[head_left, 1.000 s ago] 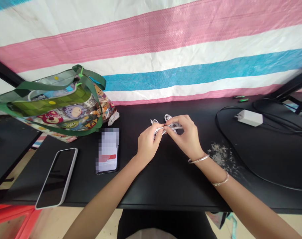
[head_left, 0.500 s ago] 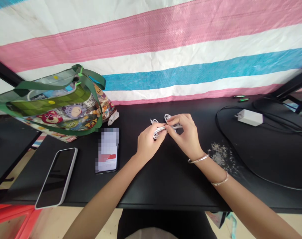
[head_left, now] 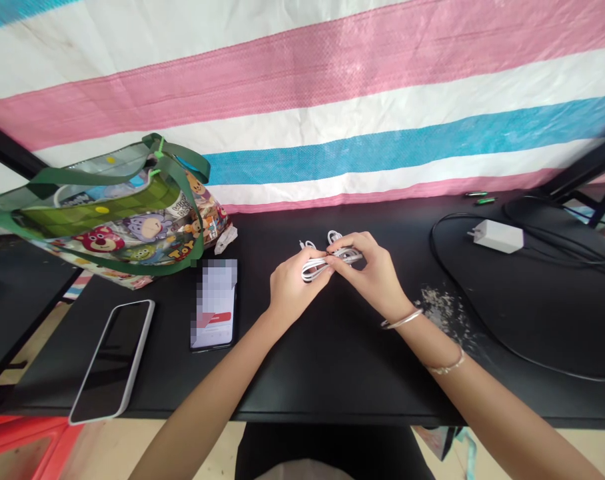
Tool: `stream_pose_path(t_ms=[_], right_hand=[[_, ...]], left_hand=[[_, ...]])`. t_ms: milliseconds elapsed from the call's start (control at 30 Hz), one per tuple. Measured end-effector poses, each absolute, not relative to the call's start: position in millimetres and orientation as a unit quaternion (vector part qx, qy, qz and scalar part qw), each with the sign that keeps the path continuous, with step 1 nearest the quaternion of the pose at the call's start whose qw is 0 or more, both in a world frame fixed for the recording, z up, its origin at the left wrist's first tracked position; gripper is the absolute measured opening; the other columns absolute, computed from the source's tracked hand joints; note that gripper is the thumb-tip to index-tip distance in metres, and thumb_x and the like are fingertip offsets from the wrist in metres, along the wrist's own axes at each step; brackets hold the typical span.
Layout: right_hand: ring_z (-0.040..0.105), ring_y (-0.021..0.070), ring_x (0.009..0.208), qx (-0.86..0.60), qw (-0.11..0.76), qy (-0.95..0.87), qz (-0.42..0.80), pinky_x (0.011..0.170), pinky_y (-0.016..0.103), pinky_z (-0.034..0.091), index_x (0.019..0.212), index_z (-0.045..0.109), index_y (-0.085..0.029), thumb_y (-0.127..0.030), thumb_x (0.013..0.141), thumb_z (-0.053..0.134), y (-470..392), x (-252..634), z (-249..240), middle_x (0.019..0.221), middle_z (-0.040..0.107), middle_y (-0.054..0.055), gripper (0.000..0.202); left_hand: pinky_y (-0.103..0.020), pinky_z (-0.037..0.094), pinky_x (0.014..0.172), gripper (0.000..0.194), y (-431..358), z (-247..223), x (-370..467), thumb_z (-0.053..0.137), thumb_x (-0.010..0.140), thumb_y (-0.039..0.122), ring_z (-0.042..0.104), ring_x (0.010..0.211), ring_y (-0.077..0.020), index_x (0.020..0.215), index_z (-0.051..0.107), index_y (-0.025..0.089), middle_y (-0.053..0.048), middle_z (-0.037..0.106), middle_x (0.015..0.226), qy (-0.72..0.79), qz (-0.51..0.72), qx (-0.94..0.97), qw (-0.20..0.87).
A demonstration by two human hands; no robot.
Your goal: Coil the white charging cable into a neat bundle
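A white cable (head_left: 313,268) is folded into a looped bundle over the middle of the black table (head_left: 302,373). My left hand (head_left: 293,283) is closed on the bundle's left side, thumb and fingers pinching the strands. My right hand (head_left: 370,270) pinches the same bundle from the right, its fingertips meeting those of the left hand. Loose cable ends stick out beyond both hands, one with a plug tip at the left. Something thin and dark shows at the middle of the bundle between the fingertips; I cannot make out what it is.
Left of my hands lie a phone with a lit screen (head_left: 217,300) and a phone with a dark screen (head_left: 113,360). A clear cartoon bag (head_left: 147,227) stands behind them. To the right are a white charger (head_left: 497,237), a black cord (head_left: 470,300) and scattered crumbs (head_left: 445,310).
The cable bundle has turned so its loops show wider between my hands. Both hands keep their pinch, with the left shifted slightly left and down.
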State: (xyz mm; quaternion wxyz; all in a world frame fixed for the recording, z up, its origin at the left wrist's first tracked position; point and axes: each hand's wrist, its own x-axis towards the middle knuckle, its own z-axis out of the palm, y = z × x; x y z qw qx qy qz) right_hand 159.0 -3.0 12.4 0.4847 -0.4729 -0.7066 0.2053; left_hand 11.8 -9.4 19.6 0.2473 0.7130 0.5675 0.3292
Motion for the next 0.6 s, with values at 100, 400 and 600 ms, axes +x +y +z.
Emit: stream_pose_path(t_ms=[100,400,600], right_hand=[[0.062,0.0214,0.082,-0.438,0.467,-0.736,0.221,0.077,0.038,0.05,0.084,0.068,-0.026,-0.026,0.082,0.062,-1.6,162.1,15.3,0.085,0.072,0.002,0.006],[0.063,0.0205,0.082,-0.413,0.438,-0.753,0.266,0.075,0.035,0.05,0.084,0.067,-0.025,-0.034,0.082,0.063,0.4,167.7,20.0,0.086,0.071,0.003,0.011],[0.062,0.0201,0.079,-0.407,0.432,-0.753,0.284,0.071,0.034,0.05,0.083,0.068,-0.024,-0.04,0.08,0.064,2.4,171.4,20.4,0.082,0.07,0.003,0.017]], left_hand=[[-0.019,0.043,0.059,0.006,-8.8,20.8,11.4,0.066,0.075,0.024,0.065,0.063,-0.0116,0.081,0.066,0.025,0.007,0.071,0.07,0.571,0.32,0.717,0.239],[-0.019,0.041,0.056,0.006,-8.1,22.6,9.0,0.067,0.07,0.027,0.064,0.06,-0.0113,0.074,0.064,0.023,0.007,0.07,0.066,0.573,0.327,0.709,0.25],[-0.019,0.042,0.057,0.007,-7.5,22.3,6.7,0.067,0.07,0.028,0.065,0.062,-0.0117,0.072,0.064,0.022,0.005,0.071,0.067,0.56,0.325,0.718,0.256]])
